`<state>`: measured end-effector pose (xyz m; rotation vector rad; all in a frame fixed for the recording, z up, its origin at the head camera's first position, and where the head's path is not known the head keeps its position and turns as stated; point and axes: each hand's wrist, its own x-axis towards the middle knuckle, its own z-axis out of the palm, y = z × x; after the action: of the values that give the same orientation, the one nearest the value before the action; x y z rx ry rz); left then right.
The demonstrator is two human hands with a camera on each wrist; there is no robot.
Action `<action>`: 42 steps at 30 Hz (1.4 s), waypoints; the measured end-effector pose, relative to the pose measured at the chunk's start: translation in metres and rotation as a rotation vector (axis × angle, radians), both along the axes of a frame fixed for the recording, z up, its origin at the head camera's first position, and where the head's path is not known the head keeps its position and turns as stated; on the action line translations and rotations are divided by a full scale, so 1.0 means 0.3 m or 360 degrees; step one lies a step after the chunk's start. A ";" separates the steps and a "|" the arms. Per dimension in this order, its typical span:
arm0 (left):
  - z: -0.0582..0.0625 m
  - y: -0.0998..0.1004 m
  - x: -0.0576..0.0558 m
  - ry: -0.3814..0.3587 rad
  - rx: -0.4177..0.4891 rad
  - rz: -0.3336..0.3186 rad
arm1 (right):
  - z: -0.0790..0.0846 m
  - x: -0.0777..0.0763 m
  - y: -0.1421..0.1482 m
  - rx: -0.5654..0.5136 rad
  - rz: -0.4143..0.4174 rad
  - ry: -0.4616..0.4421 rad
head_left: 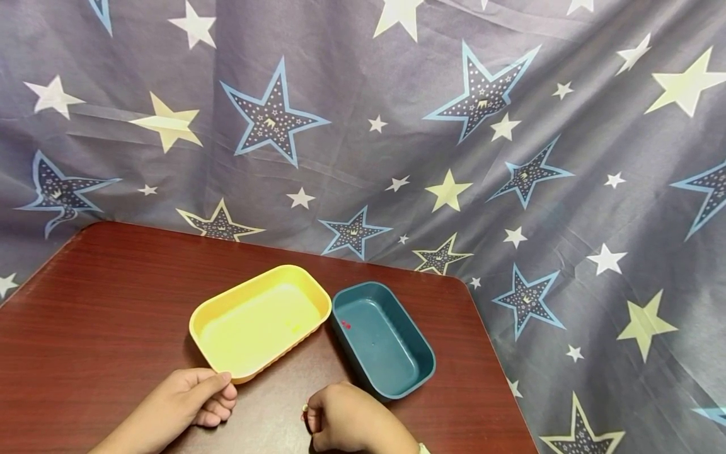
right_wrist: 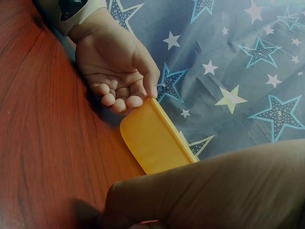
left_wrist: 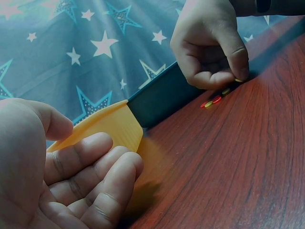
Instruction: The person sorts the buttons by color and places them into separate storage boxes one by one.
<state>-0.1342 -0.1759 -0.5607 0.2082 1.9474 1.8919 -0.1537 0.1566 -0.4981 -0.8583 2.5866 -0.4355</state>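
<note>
My left hand [head_left: 195,400] pinches the near corner rim of a yellow tray [head_left: 207,309], thumb on top and the other fingers curled below. Inside that tray lie small yellow pieces [head_left: 293,327]. Low over the table, my right hand [head_left: 348,419] has its thumb and forefinger brought together on a small yellow disc [left_wrist: 238,80], only its edge showing. Under these fingers, several small red and yellow discs [left_wrist: 217,99] lie on the wood. Just beyond the right hand stands a dark teal tray [head_left: 391,353], with small red pieces [head_left: 346,325] at its left side.
Both trays stand side by side on a reddish-brown wooden table [head_left: 113,302], their rims close together. A grey curtain with stars [head_left: 363,157] hangs behind the table's far edge and along its right side.
</note>
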 end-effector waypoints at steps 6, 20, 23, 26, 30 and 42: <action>0.005 0.002 0.001 0.0000 0.0007 0.0003 | 0.000 0.000 0.007 0.0015 0.0120 0.0054; 0.003 -0.002 -0.001 -0.0006 0.0019 0.0003 | 0.007 -0.027 0.034 -0.0356 0.0213 -0.0008; 0.005 -0.002 -0.003 -0.0015 0.0016 0.0006 | 0.015 -0.041 0.035 -0.0456 0.0155 0.0034; 0.002 -0.003 -0.002 -0.0003 0.0018 0.0006 | 0.023 -0.055 0.035 -0.0608 -0.0002 -0.0045; -0.003 -0.004 0.001 0.0015 0.0020 -0.0001 | 0.028 -0.073 0.038 -0.0860 -0.0256 -0.0245; 0.002 -0.001 -0.001 -0.0004 0.0024 0.0001 | 0.054 -0.124 0.066 -0.1078 -0.0473 -0.0367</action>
<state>-0.1344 -0.1763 -0.5601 0.2097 1.9323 1.9067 -0.1909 0.1765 -0.4819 -0.5577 2.3591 -1.4583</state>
